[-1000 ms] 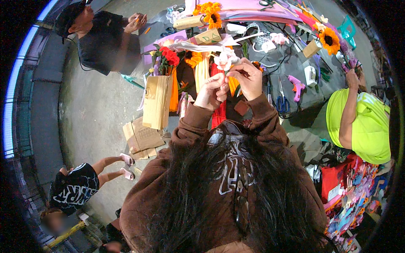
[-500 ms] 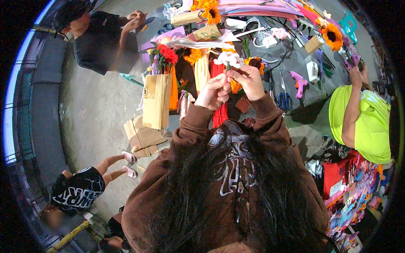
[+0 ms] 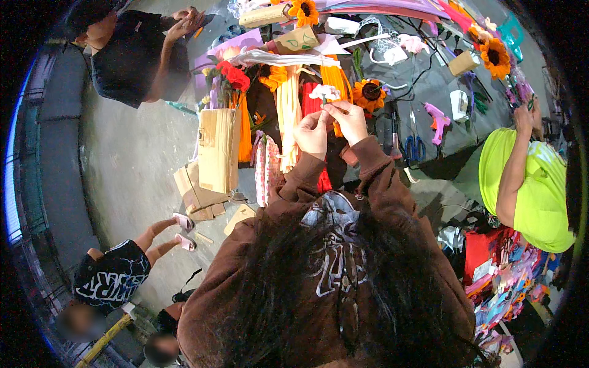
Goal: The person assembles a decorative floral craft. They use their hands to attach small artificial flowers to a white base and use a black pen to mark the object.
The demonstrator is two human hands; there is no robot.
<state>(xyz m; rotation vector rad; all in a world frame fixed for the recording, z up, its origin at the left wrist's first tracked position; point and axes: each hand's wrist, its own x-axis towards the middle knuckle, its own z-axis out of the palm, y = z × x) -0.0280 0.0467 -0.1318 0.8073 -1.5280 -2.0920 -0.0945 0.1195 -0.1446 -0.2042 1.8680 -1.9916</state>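
Note:
A small white and pale pink flower with a green stem is held up above the near side of the work table, in front of my chest. My left hand pinches the stem below the petals with thumb and fingers. Close beside it, my right hand also has its fingertips closed on the stem, just under the bloom. Most of the stem is hidden by my fingers. Bundles of red, cream and orange fuzzy stems lie behind and left of my hands.
Orange sunflowers, a red flower, a pink glue gun and blue-handled scissors lie around. A cardboard box stands at left. A person in black works far left; another in lime green works at right.
The flower looks smaller and lower, with both hands still on it. My left hand's fingers have straightened upward along the stem. The whole view has shifted slightly.

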